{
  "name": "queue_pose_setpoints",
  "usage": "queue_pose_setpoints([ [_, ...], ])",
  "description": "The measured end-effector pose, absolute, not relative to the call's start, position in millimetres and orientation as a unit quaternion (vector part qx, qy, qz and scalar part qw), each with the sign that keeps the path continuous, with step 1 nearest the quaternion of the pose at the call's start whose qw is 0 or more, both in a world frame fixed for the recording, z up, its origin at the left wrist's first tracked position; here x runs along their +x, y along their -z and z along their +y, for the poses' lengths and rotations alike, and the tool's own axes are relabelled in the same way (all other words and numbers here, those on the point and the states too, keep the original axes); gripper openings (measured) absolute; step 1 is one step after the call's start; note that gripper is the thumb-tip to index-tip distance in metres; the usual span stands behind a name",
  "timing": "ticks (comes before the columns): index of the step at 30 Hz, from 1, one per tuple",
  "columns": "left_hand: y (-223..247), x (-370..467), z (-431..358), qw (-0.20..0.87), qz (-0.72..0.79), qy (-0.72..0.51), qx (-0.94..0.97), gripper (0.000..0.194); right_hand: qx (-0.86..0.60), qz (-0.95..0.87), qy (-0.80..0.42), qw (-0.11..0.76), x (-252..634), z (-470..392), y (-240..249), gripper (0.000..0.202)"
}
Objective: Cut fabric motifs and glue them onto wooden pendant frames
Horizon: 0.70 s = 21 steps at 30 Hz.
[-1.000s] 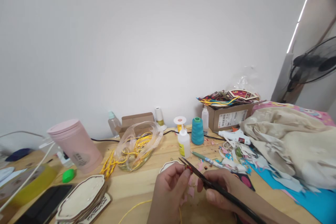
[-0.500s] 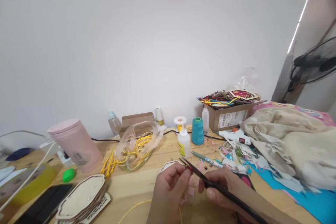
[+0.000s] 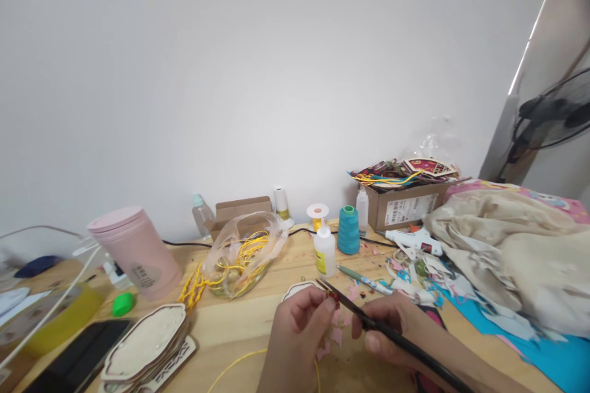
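Observation:
My left hand (image 3: 299,331) pinches a small dark red patterned piece (image 3: 332,299) between thumb and fingertips, most of it hidden by them. My right hand (image 3: 391,328) grips a long, slender black tool (image 3: 410,347) with narrow pointed ends; its exact kind cannot be made out. Its tips reach across to the left fingertips, beside the red piece. Under my hands lie pink scraps (image 3: 337,336), and a yellow cord (image 3: 239,361) runs below the left wrist. A pale wooden plaque (image 3: 297,288) is partly hidden behind my left hand.
A white glue bottle (image 3: 325,255), teal thread cone (image 3: 348,233) and pen (image 3: 364,279) stand or lie just beyond. Left are stacked wooden plaques (image 3: 145,344), a phone (image 3: 76,359) and a pink tumbler (image 3: 138,252). Right are fabric scraps (image 3: 421,279), a glue gun (image 3: 417,239) and a full cardboard box (image 3: 405,206).
The view has shifted slightly, so things sit a little further right. My right hand and the black tool have moved very slightly right; the left hand's pinch looks the same.

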<state>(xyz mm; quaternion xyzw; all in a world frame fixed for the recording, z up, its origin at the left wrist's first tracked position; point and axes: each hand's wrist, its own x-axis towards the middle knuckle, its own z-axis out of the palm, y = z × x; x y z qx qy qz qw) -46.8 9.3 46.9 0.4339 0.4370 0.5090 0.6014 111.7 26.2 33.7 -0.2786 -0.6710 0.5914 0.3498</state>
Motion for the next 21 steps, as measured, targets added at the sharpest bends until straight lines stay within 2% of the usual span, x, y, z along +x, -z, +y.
queue_pose_setpoints([
  [21, -51.5, -47.2, 8.1, 0.603, 0.458, -0.496, 0.426, 0.022, -0.286, -0.679, -0.597, 0.319, 111.3, 25.4, -42.8, 0.04],
])
